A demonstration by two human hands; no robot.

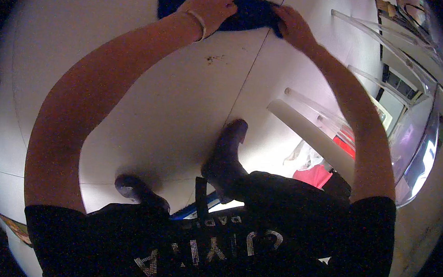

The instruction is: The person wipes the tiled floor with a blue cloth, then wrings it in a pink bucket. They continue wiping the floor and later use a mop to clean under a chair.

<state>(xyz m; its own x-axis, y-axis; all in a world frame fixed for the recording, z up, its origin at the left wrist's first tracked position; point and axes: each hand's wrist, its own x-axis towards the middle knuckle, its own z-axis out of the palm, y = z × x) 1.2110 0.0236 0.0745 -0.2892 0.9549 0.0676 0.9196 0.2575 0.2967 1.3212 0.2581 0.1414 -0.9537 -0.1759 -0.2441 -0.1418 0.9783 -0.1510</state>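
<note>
A dark blue cloth (250, 17) lies bunched flat on the pale tiled floor (162, 91), at the far end of my reach. My left hand (211, 9), with a light band at the wrist, has its fingers curled into the cloth left of its middle. At the cloth's right end, my right hand (295, 29) pinches the edge between thumb and fingers. Both arms are stretched forward. Small brown specks (214, 59) mark the floor just on my side of the cloth.
My feet in dark footwear, right (226, 150) and left (133, 188), are on the floor. To the right stand furniture with clear legs (370, 29), a pale curved leg (309, 133), transparent plastic (304, 156) and a pinkish-red item (314, 176). A blue-edged object (192, 209) shows near my body.
</note>
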